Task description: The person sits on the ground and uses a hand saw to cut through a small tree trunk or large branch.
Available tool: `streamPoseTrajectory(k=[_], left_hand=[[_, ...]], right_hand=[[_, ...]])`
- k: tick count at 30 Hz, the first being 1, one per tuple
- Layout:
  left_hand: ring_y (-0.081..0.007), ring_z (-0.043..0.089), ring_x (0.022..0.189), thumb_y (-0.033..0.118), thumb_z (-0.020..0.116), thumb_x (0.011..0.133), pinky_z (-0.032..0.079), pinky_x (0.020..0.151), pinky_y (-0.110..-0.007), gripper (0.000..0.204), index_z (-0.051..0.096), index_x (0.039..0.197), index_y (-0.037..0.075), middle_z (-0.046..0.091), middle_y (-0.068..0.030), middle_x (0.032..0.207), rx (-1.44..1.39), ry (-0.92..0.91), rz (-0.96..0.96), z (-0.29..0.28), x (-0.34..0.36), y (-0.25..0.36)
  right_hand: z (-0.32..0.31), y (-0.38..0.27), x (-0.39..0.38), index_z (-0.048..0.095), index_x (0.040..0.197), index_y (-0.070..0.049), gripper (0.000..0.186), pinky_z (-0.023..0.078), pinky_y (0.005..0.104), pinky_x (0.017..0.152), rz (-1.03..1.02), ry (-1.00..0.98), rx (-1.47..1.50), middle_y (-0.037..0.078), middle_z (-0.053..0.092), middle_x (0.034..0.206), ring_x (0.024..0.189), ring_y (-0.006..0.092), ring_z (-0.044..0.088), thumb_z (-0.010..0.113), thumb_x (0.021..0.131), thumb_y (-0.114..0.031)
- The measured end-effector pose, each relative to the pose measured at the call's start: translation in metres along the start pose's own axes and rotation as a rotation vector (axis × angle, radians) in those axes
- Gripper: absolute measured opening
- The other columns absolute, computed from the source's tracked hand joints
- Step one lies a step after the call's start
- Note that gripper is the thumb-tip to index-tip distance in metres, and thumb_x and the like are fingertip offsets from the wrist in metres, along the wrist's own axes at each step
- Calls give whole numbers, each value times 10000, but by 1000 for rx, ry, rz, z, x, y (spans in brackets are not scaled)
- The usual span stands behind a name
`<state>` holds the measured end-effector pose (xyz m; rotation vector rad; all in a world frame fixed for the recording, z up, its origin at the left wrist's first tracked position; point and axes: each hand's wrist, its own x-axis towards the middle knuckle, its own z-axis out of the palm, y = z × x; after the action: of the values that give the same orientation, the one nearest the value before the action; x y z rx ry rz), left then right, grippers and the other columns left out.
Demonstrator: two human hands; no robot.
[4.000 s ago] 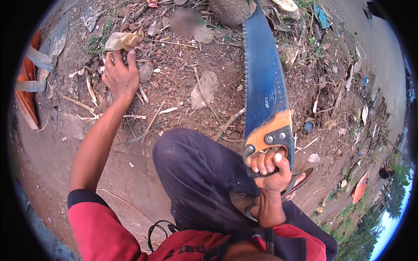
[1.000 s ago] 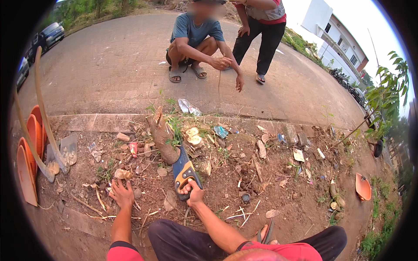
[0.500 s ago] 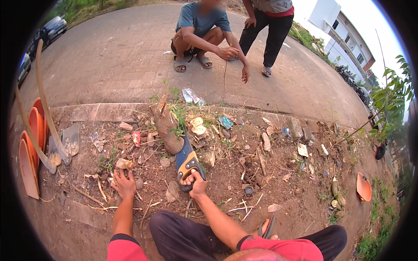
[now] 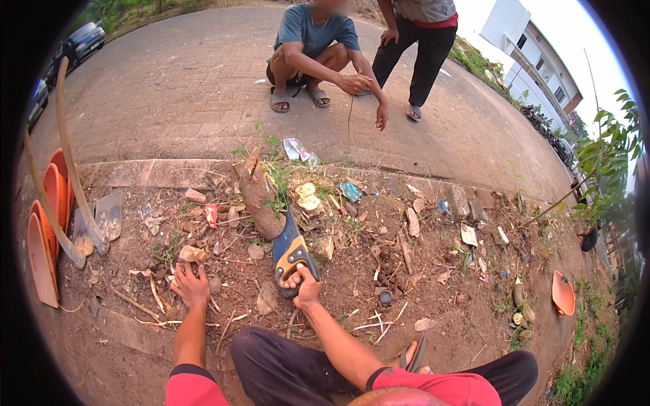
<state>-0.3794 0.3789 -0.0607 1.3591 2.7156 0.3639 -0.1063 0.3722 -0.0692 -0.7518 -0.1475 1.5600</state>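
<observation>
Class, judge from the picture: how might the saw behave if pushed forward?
Its blade may flex sideways, since it looks broad and flat. The handle should stay stiff, being chunkier. Slipping seems unlikely, with the right hand wrapped around it.

There are two bare hands at work, one left hand [image 4: 191, 287] and one right hand [image 4: 303, 284], with one saw [image 4: 294, 256], one log [image 4: 260, 201] and one tan lump [image 4: 194, 254]. Two other people, one crouching person [image 4: 315, 57] and one standing person [image 4: 418, 51], make up the onlookers, the crouching one wearing two grey sandals [image 4: 279, 101]. Round about are two long handles [image 4: 73, 152], two grey blades [image 4: 109, 216], at least four stacked orange pans [image 4: 42, 264], one separate orange pan [image 4: 563, 294], at least two vehicles [image 4: 86, 40], one building [image 4: 542, 64], one red wrapper [image 4: 211, 216], one turquoise wrapper [image 4: 350, 191] and one round cap [image 4: 385, 297].
</observation>
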Motion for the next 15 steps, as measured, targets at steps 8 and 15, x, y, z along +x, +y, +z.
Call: streamPoseTrajectory(k=[8,15], left_hand=[[-278,267,1369,469,419,936,115,1109,-548,566,414,1380,117,309,-132,1457,-25,-9,19,2,3,2],[-276,267,1371,477,414,935,120,1103,-559,562,428,1366,117,306,-129,1462,-11,4,20,13,2,-4]], right_hand=[[-3,2,4,441,637,-104,273,416,332,534,-32,14,0,-4,407,549,487,139,420,546,874,-191],[-9,8,6,446,651,-122,261,409,330,536,-17,-1,-14,-13,393,546,482,132,413,523,885,-208]])
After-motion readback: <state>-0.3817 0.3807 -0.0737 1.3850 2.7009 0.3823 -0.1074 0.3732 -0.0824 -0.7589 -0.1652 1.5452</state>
